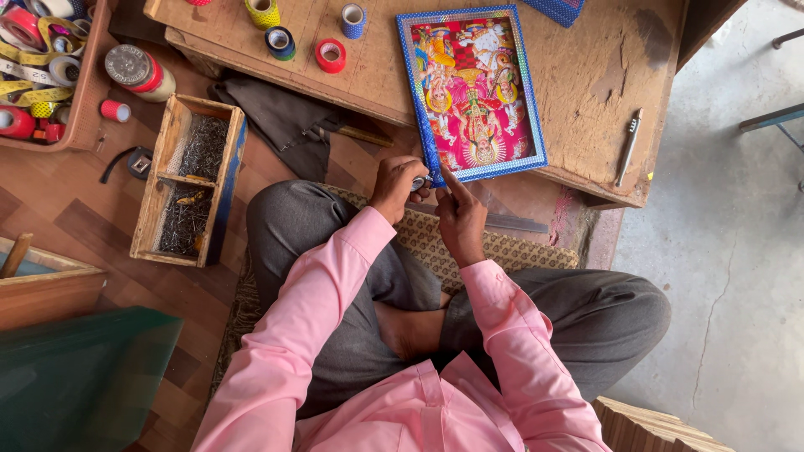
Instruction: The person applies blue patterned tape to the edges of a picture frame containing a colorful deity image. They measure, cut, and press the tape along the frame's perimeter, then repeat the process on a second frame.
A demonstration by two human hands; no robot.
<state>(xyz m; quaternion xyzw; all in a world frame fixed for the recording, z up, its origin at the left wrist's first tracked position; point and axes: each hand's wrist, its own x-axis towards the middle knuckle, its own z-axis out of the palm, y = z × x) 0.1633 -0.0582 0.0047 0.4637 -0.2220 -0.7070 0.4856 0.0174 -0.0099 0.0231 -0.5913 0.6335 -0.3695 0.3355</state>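
I see both hands together at the near edge of the frame (471,92) — the left hand (397,186) pinches a small roll (420,182), the right hand (459,219) points its finger up to the frame corner, whose long axis runs away from me.

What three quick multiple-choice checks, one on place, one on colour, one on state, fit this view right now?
1. Where is the framed picture? A on the wooden board B in the nail box C on the lap
2. What colour is its border? A green B blue C black
3. How is the left hand? A flat and open B closed on a small roll C out of view

Answers: 1 A, it lies on the wooden board; 2 B, blue edging runs all round; 3 B, fingers curl round a small roll beside the right hand.
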